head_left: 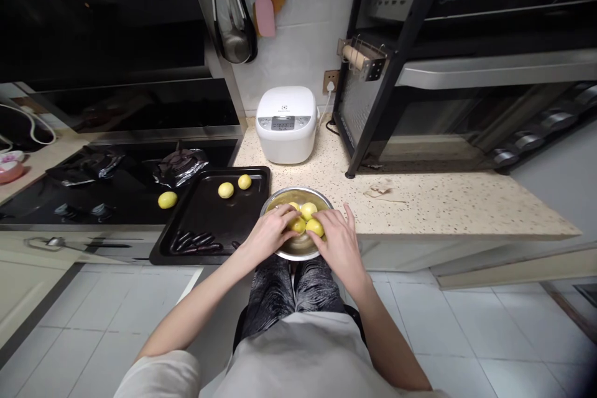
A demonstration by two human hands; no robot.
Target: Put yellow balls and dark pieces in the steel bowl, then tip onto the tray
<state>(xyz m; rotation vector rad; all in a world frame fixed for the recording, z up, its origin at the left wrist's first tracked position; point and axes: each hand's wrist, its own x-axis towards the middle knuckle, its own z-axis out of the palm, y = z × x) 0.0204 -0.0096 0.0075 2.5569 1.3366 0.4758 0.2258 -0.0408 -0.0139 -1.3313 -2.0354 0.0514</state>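
A round metal bowl (298, 255) with several yellow lemons in it sits at the counter's front edge, before my body. Inside it, my left hand (275, 228) has its fingers closed on a lemon (297, 224) at the bowl's left. My right hand (339, 239) grips another lemon (314, 227) at the right, thumb below and fingers above. A further lemon (308, 211) lies behind these two, between the hands. To the left, a black tray (205, 214) holds two lemons (226, 190) at its back and several dark, elongated items (198, 242) near its front.
One lemon (167, 200) rests on the black stove (125, 199), left of the tray. A white rice cooker (286, 127) stands behind the bowl. At the right are a black rack (354, 137) and an oven (433, 118). Utensils (236, 43) hang on the wall.
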